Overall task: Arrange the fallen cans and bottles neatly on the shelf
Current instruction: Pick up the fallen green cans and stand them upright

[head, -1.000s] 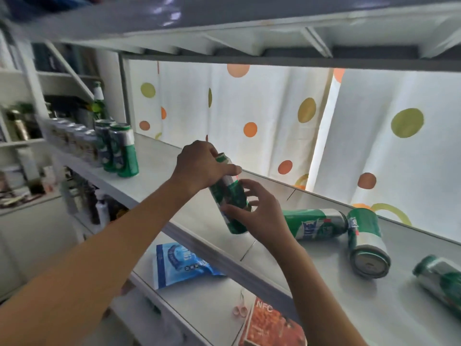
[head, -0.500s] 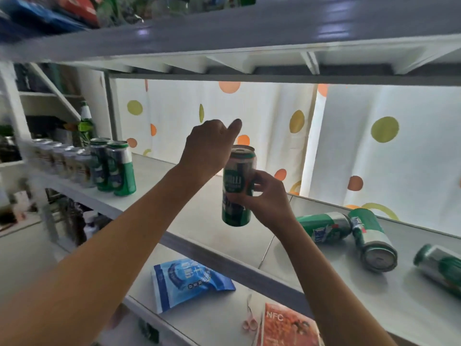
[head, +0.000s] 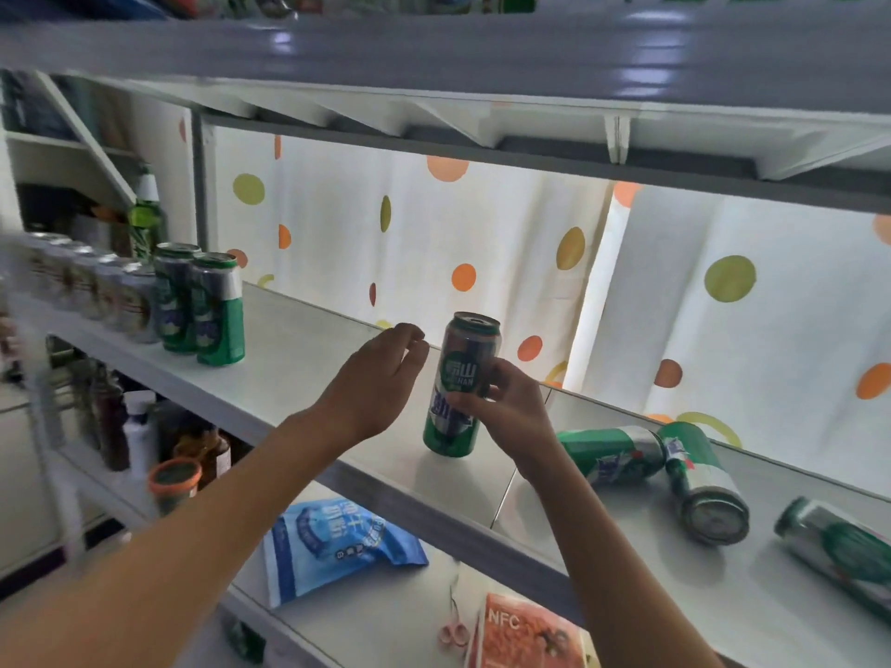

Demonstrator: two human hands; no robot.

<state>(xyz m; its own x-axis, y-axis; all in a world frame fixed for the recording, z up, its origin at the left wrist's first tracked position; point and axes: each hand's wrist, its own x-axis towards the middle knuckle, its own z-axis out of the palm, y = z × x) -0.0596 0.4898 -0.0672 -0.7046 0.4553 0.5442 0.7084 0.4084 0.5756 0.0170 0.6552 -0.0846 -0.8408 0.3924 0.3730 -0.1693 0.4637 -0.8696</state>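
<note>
A white curtain (head: 482, 243) dotted with orange and olive circles hangs behind a grey-white shelf (head: 299, 359) that runs from the far left toward the near right, with another shelf board (head: 482, 55) overhead. Near the middle of the shelf, close to its front edge, an upright green beer can (head: 460, 385) stands with its base on or just above the board; which of the two cannot be told. The right hand (head: 506, 412) grips this can from its right side, fingers (head: 484, 376) curled round the label. The left hand (head: 381, 378) hovers just left of the can, not touching it, its fingers loosely bent and holding nothing. Toward the shelf's left end two upright green cans (head: 202, 308) stand side by side at the front edge, with a row of silver cans (head: 91, 286) beyond them and a green bottle (head: 144, 219) behind. On the right part of the shelf three fallen cans lie on their sides: one (head: 610, 455) just right of the right wrist, a second (head: 701, 484) touching it with its end facing out, and a third (head: 839, 547) apart at the right edge of view. On the lower shelf lie a blue packet (head: 332, 547) and an orange NFC carton (head: 525, 638).
</note>
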